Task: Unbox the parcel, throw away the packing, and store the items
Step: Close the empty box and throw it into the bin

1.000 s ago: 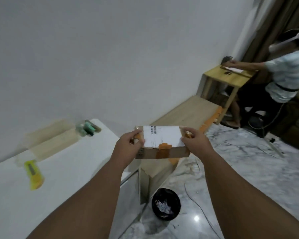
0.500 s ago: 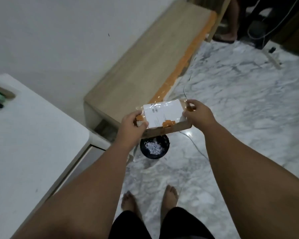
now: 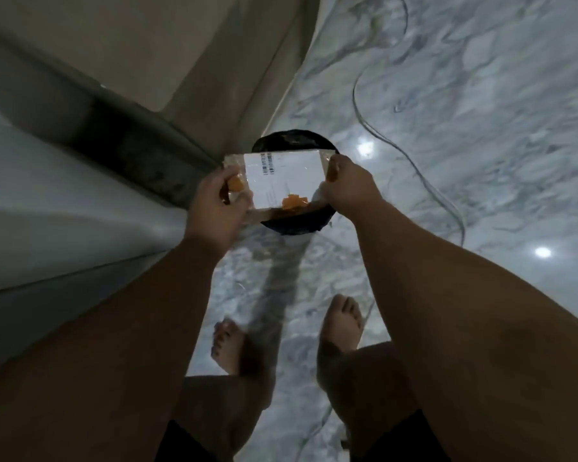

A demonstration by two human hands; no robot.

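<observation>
I hold a small cardboard parcel box point(image 3: 282, 181) with a white shipping label and scraps of orange tape. My left hand point(image 3: 214, 208) grips its left end and my right hand point(image 3: 349, 188) grips its right end. The box hovers directly over a round black bin point(image 3: 294, 225) that stands on the marble floor. The box hides most of the bin's opening, so its contents are out of sight.
The white table's edge point(image 3: 64, 235) runs along the left. A low wooden bench point(image 3: 194, 61) stands behind the bin. A thin cable point(image 3: 414, 165) snakes over the marble floor to the right. My bare feet point(image 3: 342, 323) stand just behind the bin.
The view has tilted steeply down. Both hands have carried the box lower and over the black bin, which now lies right beneath it. The grip is unchanged.
</observation>
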